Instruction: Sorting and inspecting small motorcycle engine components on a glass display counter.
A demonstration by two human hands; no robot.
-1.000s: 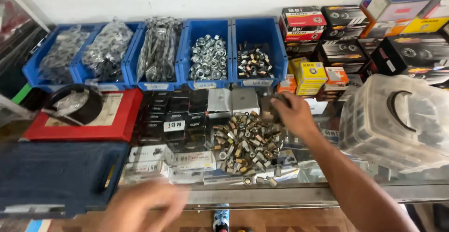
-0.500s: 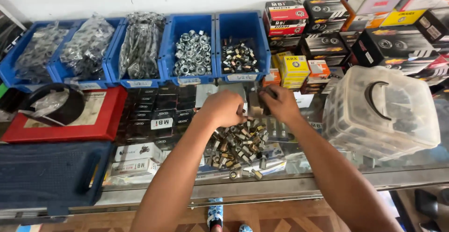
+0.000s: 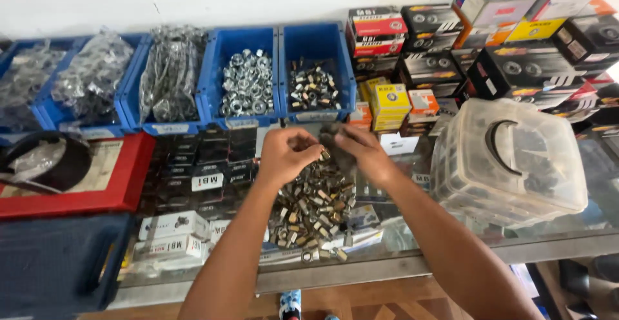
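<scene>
Both hands meet over a heap of small metal nuts and fittings [image 3: 313,210] lying on a glass counter. My left hand [image 3: 287,155] has its fingers pinched together around a small metal piece at the top of the heap. My right hand [image 3: 358,152] is curled beside it, fingertips touching the same spot; a dark rag or pouch seems bunched under its fingers. What each hand grips is too small to name for sure.
Blue bins hold nuts [image 3: 248,88], small fittings [image 3: 313,88] and bagged hardware [image 3: 171,81]. Stacked part boxes [image 3: 490,49] stand at the back right. A clear plastic tub [image 3: 509,165] sits right, a red tray [image 3: 84,184] left, a dark blue bin [image 3: 51,262] front left.
My left hand came up from the near edge to join the right one above the heap. The view has shifted slightly right and closer.
</scene>
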